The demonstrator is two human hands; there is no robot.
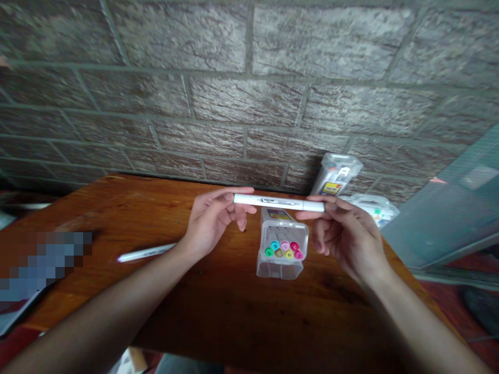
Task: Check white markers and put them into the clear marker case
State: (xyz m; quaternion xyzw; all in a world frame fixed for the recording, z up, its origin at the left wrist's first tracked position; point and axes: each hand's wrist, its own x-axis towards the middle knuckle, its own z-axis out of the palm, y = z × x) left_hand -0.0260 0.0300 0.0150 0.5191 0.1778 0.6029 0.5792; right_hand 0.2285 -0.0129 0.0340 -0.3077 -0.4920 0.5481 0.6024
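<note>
Over one brown wooden table (226, 301), left hand (210, 221) and right hand (353, 231) held one slim white marker (279, 201) by both ends, seven coloured caps (289, 254) showed in one open clear plastic box (278, 270), one other white marker (146, 253) lay left.

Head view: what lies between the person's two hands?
A white marker spans the gap, held near its ends by the left hand and right hand; lower in the head view, a clear case of markers with colored ends shows between them.
</note>
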